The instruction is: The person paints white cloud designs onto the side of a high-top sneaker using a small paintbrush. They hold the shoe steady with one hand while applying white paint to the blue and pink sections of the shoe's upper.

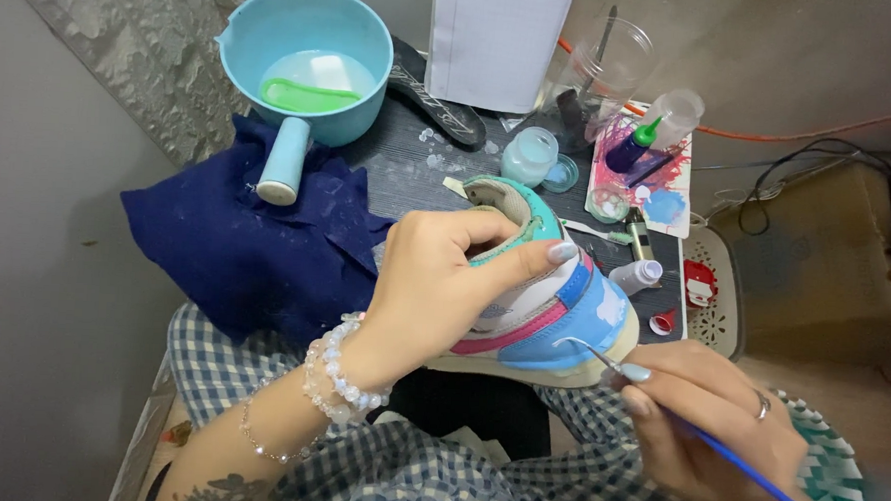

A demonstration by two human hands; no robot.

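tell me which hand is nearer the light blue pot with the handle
Left. The left hand grips the sneaker just below the dark blue cloth the light blue pot rests on; the right hand holds a paintbrush farther away.

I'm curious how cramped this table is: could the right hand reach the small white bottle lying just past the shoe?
Probably yes. The right hand holds a brush against the shoe; the white bottle lies just beyond the shoe's toe, nothing between, though the brush occupies the fingers.
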